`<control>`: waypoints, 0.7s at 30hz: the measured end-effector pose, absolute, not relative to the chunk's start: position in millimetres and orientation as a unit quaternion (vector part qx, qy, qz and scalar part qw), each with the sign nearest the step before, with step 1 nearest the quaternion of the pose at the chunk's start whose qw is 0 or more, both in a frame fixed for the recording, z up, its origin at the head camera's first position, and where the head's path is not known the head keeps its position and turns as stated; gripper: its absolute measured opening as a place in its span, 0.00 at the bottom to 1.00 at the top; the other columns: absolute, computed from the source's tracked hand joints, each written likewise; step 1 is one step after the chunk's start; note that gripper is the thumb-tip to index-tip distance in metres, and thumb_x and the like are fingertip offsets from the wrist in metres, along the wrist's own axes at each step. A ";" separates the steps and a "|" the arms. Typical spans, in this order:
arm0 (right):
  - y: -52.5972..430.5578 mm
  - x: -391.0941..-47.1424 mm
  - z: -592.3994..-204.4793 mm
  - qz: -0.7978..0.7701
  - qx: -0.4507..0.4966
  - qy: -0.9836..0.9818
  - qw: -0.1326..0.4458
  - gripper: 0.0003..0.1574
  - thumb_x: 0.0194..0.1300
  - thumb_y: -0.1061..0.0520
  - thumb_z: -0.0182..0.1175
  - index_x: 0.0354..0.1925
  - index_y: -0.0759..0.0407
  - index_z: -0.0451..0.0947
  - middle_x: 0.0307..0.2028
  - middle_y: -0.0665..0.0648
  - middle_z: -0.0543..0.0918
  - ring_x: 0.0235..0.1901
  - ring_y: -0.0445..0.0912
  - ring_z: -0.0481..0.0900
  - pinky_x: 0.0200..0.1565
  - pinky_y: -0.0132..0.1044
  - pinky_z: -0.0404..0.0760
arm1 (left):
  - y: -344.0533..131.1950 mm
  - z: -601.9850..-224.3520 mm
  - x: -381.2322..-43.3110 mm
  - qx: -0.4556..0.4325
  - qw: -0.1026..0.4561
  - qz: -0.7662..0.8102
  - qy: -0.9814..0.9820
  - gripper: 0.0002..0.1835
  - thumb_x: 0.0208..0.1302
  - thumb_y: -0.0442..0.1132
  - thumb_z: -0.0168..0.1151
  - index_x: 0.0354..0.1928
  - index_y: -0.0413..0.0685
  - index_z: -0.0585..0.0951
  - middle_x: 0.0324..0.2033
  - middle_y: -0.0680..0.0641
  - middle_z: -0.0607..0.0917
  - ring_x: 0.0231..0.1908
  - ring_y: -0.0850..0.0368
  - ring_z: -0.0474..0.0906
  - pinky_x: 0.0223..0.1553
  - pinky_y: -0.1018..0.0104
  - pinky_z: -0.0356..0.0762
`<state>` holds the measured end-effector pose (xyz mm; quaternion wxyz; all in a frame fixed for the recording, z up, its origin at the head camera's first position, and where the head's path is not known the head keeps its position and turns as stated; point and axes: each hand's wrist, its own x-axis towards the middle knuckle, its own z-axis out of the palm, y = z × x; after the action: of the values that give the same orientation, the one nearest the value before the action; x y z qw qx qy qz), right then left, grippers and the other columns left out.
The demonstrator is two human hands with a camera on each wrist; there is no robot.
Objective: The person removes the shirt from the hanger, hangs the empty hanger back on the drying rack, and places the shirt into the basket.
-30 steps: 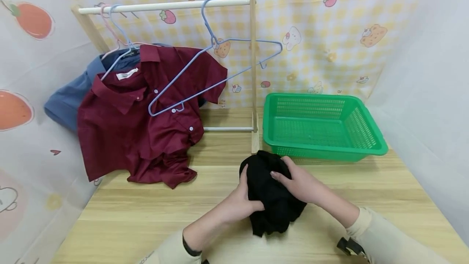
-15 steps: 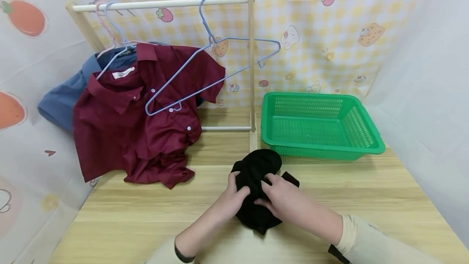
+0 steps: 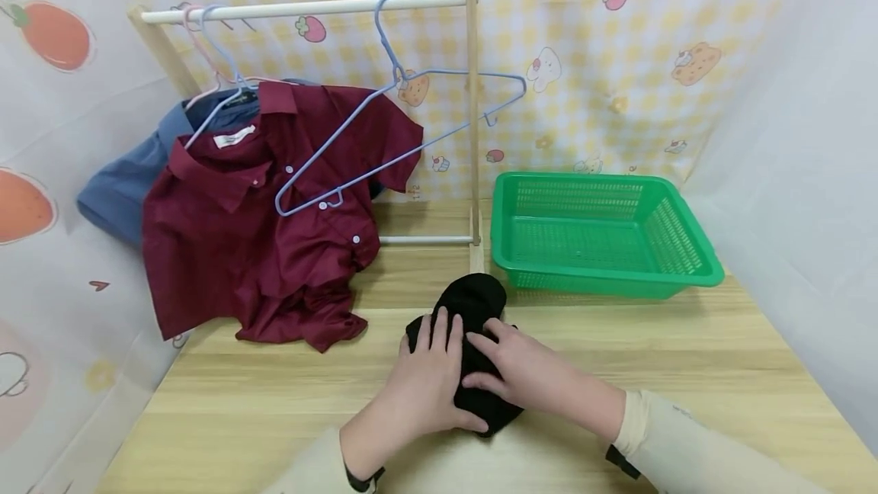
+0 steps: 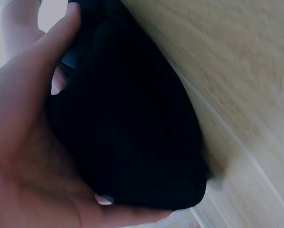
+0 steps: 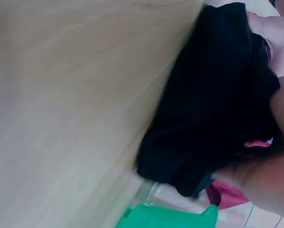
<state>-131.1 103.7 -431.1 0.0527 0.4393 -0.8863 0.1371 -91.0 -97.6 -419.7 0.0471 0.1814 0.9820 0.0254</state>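
Observation:
A bundled black cloth item (image 3: 473, 299) lies on the wooden table, with a smooth rounded end toward the back; its exact kind is hidden by the folds. My left hand (image 3: 430, 387) lies over its left side, fingers spread and fairly straight, thumb near its front edge. From the right, my right hand (image 3: 524, 368) holds the fabric between thumb and bent fingers. In the left wrist view, the black cloth (image 4: 132, 123) fills the space beside the palm. The right wrist view shows the cloth (image 5: 213, 95) hanging in folds by the fingers.
A green plastic basket (image 3: 607, 280) stands at the back right. On the left is a clothes rack (image 3: 309, 10) with a maroon shirt (image 3: 219, 250), a blue garment (image 3: 120, 189) behind it and a bare blue hanger (image 3: 405, 78). A patterned curtain (image 3: 590, 36) hangs behind.
The black cloth has been turned and gathered narrower, shifting slightly left. My left hand has gone from gripping its side to lying spread over it; my right hand has moved toward its middle.

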 end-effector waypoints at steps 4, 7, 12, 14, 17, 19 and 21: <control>113.7 -133.6 -437.0 0.163 0.438 -0.884 -0.009 0.72 0.56 0.20 0.71 0.80 0.62 0.60 0.78 0.73 0.58 0.67 0.65 0.78 0.63 0.55 0.84 | -102.1 -428.6 -98.6 0.173 0.063 0.041 0.982 0.71 0.45 0.74 0.78 0.81 0.36 0.60 0.79 0.29 0.64 0.74 0.28 0.68 0.66 0.34 0.77; 119.8 -145.7 -440.7 0.104 0.470 -0.876 0.021 0.83 0.48 0.15 0.72 0.83 0.61 0.54 0.84 0.73 0.43 0.77 0.69 0.66 0.69 0.59 0.78 | -107.1 -428.8 -105.2 0.194 0.070 0.057 0.977 0.63 0.47 0.65 0.81 0.78 0.35 0.64 0.76 0.29 0.68 0.71 0.29 0.72 0.65 0.38 0.80; 118.2 -179.9 -441.4 -0.023 0.522 -0.849 0.079 0.92 0.41 0.05 0.64 0.86 0.56 0.46 0.86 0.68 0.38 0.85 0.64 0.47 0.79 0.65 0.60 | -115.1 -426.0 -112.7 0.260 0.093 0.058 0.959 0.57 0.53 0.57 0.83 0.77 0.37 0.65 0.76 0.34 0.69 0.73 0.33 0.71 0.71 0.44 0.76; 115.0 -188.3 -441.8 -0.034 0.541 -0.839 0.046 0.95 0.41 0.03 0.60 0.87 0.55 0.41 0.87 0.66 0.41 0.86 0.62 0.45 0.80 0.66 0.57 | -117.2 -426.3 -111.6 0.281 0.101 0.051 0.953 0.56 0.55 0.55 0.83 0.78 0.38 0.64 0.78 0.36 0.68 0.75 0.35 0.69 0.73 0.46 0.74; 110.9 -191.2 -443.5 -0.022 0.542 -0.840 -0.031 0.95 0.42 0.03 0.59 0.87 0.53 0.36 0.85 0.64 0.52 0.85 0.58 0.53 0.79 0.62 0.63 | -117.7 -426.5 -104.6 0.274 0.103 0.044 0.955 0.58 0.54 0.60 0.82 0.79 0.39 0.63 0.80 0.37 0.65 0.78 0.36 0.65 0.74 0.45 0.73; 109.0 -188.3 -443.6 -0.014 0.523 -0.850 -0.059 0.95 0.42 0.04 0.61 0.87 0.53 0.36 0.82 0.62 0.61 0.81 0.55 0.62 0.75 0.58 0.72 | -115.3 -424.8 -97.4 0.244 0.106 0.051 0.963 0.64 0.51 0.69 0.79 0.80 0.40 0.62 0.81 0.35 0.61 0.80 0.33 0.61 0.73 0.39 0.73; 107.5 -183.4 -442.0 -0.020 0.501 -0.864 -0.052 0.95 0.40 0.04 0.63 0.87 0.53 0.39 0.76 0.59 0.70 0.75 0.53 0.69 0.67 0.53 0.80 | -110.9 -422.2 -91.0 0.204 0.103 0.060 0.972 0.73 0.43 0.79 0.77 0.82 0.41 0.59 0.82 0.32 0.57 0.81 0.30 0.56 0.72 0.32 0.71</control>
<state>-183.4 107.5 -442.0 -0.0518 0.5005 -0.8639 -0.0196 -91.0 -110.9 -422.2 0.1032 0.2035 0.9718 0.0600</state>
